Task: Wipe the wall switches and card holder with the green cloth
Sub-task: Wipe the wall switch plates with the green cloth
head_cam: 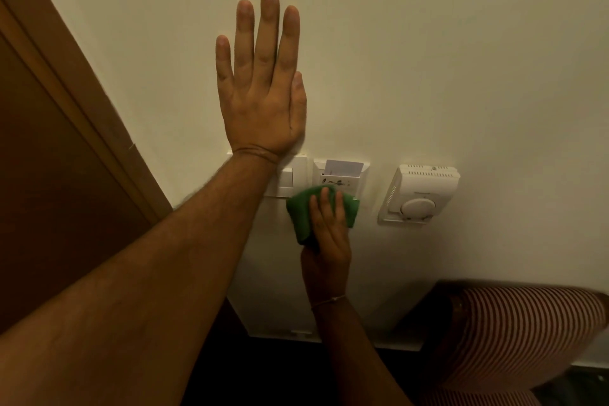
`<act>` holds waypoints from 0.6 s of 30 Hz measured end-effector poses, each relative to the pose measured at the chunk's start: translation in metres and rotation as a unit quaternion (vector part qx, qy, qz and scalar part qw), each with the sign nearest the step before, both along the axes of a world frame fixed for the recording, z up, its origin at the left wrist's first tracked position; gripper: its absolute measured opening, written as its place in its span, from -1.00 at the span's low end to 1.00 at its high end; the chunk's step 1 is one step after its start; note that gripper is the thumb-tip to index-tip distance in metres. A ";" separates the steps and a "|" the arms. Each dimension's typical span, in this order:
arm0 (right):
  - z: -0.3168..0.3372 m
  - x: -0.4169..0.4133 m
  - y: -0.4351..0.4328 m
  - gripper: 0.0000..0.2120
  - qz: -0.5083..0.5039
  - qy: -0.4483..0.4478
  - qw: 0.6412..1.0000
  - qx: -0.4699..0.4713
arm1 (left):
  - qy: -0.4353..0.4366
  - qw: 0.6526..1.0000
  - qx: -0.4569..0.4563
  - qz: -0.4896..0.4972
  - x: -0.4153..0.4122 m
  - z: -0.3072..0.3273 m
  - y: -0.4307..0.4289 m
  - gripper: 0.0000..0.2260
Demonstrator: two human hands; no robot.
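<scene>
My left hand (262, 82) lies flat on the cream wall with its fingers spread, just above the white switch plate (290, 176). My left wrist and forearm hide most of that plate. To its right is the white card holder (341, 175) with a pale card standing in its slot. My right hand (328, 231) presses the green cloth (304, 214) against the wall at the lower edge of the card holder. The cloth covers the holder's bottom part.
A white thermostat (418, 194) with a round dial is fixed to the wall right of the card holder. A brown wooden door frame (75, 82) runs along the left. A red-and-white striped armchair (514, 336) stands at the lower right, close to the wall.
</scene>
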State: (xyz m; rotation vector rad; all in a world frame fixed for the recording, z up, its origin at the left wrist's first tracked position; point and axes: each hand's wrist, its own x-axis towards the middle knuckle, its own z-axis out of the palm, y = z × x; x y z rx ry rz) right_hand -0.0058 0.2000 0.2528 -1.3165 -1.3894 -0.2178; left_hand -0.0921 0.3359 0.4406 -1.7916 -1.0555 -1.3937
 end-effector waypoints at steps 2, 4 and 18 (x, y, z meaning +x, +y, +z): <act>-0.005 0.014 -0.003 -0.32 -0.016 0.003 1.000 -0.002 | -0.002 1.000 0.006 -0.006 0.001 0.000 0.003 -0.39; -0.009 0.029 -0.006 -0.35 -0.045 0.025 0.999 0.003 | -0.004 1.000 0.012 -0.009 0.001 -0.002 0.007 -0.38; 0.009 0.034 0.002 -0.42 -0.027 0.043 0.995 0.081 | -0.026 1.000 0.003 -0.008 0.004 -0.003 0.010 -0.40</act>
